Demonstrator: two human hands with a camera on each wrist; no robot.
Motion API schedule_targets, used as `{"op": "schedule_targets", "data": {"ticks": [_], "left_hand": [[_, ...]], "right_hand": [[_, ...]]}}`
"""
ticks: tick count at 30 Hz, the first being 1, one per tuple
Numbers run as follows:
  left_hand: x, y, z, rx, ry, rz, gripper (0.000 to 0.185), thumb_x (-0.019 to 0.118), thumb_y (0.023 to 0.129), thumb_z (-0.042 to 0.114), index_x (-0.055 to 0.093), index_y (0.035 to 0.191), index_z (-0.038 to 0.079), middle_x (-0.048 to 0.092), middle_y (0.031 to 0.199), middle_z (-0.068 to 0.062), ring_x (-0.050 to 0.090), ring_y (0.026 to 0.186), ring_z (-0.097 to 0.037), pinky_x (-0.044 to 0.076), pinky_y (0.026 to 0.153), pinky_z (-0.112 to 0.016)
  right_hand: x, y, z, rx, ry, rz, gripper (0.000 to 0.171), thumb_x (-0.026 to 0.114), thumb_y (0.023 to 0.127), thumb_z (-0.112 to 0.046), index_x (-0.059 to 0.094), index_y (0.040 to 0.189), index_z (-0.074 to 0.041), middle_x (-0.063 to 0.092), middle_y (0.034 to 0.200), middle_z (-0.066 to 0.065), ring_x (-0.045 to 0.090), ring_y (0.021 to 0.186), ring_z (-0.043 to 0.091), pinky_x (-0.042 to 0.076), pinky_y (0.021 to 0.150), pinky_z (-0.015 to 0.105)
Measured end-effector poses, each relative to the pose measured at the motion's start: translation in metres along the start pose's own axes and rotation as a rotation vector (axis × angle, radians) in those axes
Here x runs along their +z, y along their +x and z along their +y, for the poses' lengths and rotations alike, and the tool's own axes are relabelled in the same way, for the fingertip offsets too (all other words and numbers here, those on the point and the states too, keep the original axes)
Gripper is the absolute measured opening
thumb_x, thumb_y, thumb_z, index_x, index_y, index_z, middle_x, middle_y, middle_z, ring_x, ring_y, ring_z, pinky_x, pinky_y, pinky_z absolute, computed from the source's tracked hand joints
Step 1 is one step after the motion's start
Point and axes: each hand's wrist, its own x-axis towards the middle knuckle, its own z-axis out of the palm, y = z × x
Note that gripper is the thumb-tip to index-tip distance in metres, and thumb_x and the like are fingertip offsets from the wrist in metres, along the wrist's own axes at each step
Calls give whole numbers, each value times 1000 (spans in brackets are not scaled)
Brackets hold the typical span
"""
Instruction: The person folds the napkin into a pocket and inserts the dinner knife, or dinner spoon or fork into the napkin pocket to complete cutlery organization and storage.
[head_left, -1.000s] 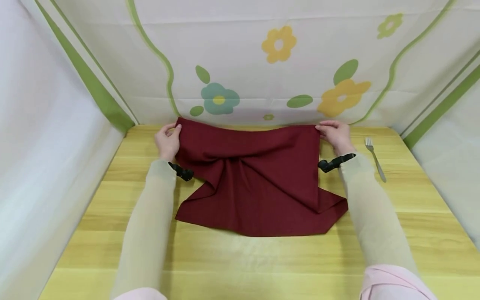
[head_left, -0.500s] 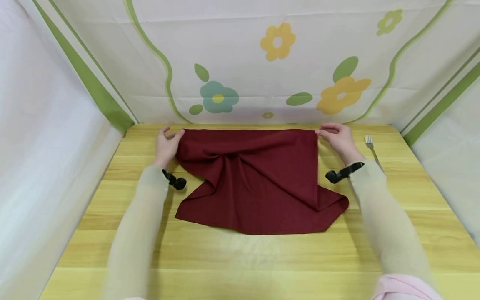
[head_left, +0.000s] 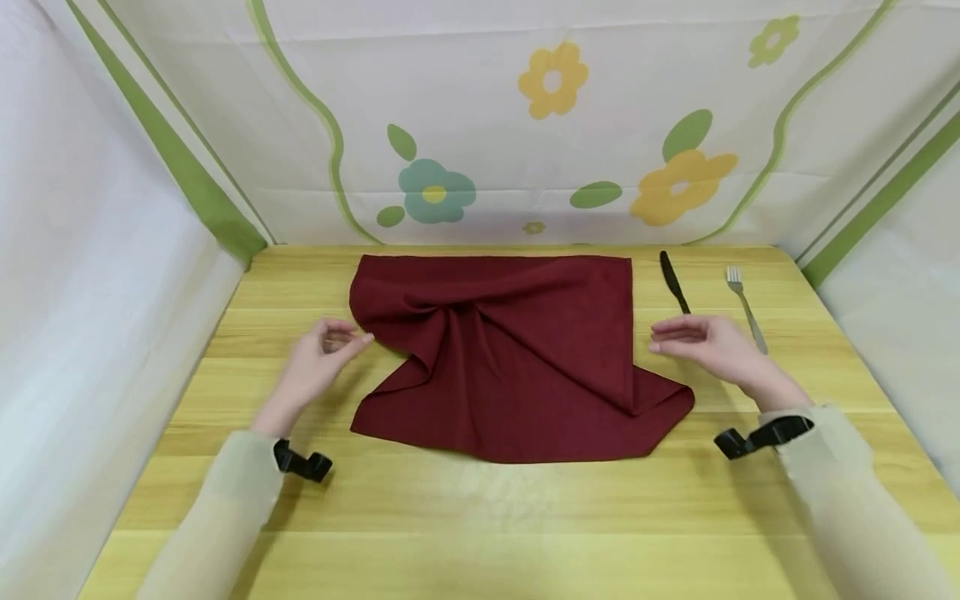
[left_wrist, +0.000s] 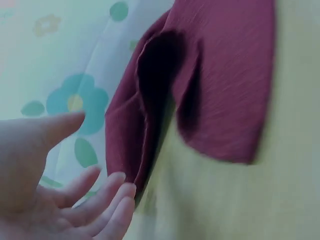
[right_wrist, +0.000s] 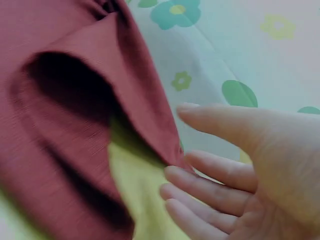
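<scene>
Napkin (head_left: 510, 358), dark red cloth, lies rumpled on the yellow wooden table (head_left: 480, 517), its far edge straight along the flowered backdrop (head_left: 480, 125) and folds gathered near its middle. Left hand (head_left: 318, 362) hovers just beside the napkin's left edge, fingers loosely extended, holding nothing. Right hand (head_left: 708, 346) hovers just beside the right edge, fingers relaxed, also empty. Beyond it lie 1 black knife (head_left: 673, 281) and 1 fork (head_left: 745, 307).

Bright, even, soft light fills the head view, with faint shadows under the cloth (head_left: 510, 350) and a mild sheen on the counter (head_left: 495, 500). Its edges bend outward. Both wrist views are blurred and dimmer.
</scene>
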Motion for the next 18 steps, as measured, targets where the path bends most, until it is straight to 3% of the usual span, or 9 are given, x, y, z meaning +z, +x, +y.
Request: {"op": "schedule_targets", "data": {"ticks": [5,9,15,18], "left_hand": [[10,-23,-1,91,129,-111,59,80,90,41,61,128,1,68,111,-14,64,97,-26,52,84,-41],[15,-34,-2,130,209,-186,47,86,85,33,67,116,3,67,97,-7,63,83,-18,53,73,-34],[21,-42,-3,171,274,-196,12,78,91,13,71,98,5,65,81,2,59,73,-13,50,66,-29],[19,-43,-4,175,240,-176,6,73,95,10,73,99,5,68,82,2,62,74,-13,50,66,-28]], "right_hand": [[9,-27,15,-33,-39,-49,58,80,92,-27,59,135,7,69,120,19,68,102,14,54,81,21],[13,-40,25,-19,-97,-41,47,85,87,-23,68,121,5,71,100,10,68,84,14,54,70,23],[20,-51,30,-51,-108,-52,17,82,89,-20,75,96,-6,69,81,0,55,66,9,43,58,25],[21,-53,29,-71,-39,-33,14,76,95,-18,71,97,-5,69,81,0,51,65,8,40,55,26]]}}
